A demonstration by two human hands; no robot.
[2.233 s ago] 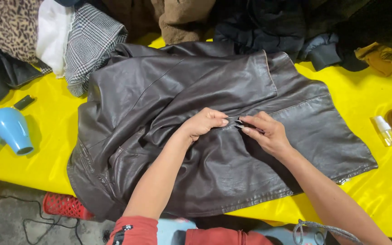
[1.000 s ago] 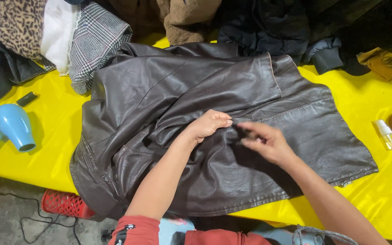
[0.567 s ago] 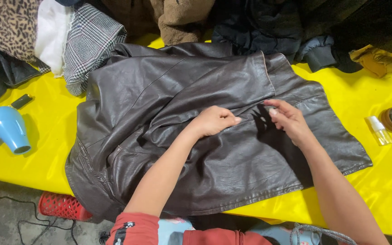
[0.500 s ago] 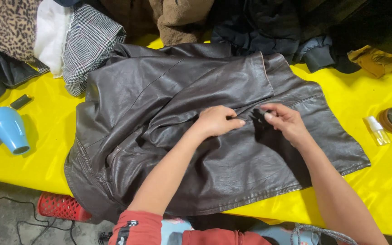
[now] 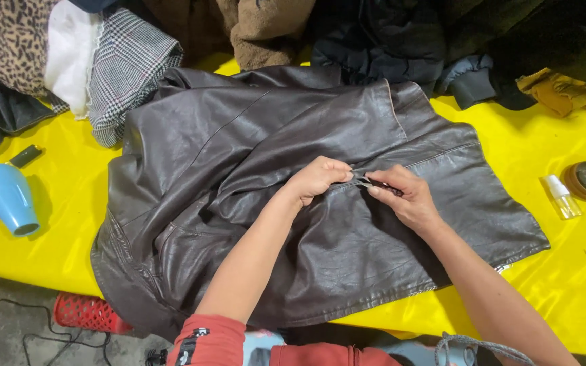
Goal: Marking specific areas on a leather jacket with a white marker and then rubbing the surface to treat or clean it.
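From my head camera, the dark brown leather jacket [image 5: 252,203] lies spread flat across the middle of the yellow counter [image 5: 578,271]. My left hand [image 5: 318,179] is curled, its fingertips pinching the jacket's zipper seam. My right hand [image 5: 401,196] sits just beside it, pinching the same seam. A blue hair dryer [image 5: 5,201] rests near the left edge; a small clear spray bottle [image 5: 561,196] lies near the right edge.

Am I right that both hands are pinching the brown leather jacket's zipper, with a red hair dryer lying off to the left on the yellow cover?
Not quite: the head view shows the hair dryer is blue. Both the left hand and right hand do pinch the brown leather jacket at its zipper, on the yellow cover.
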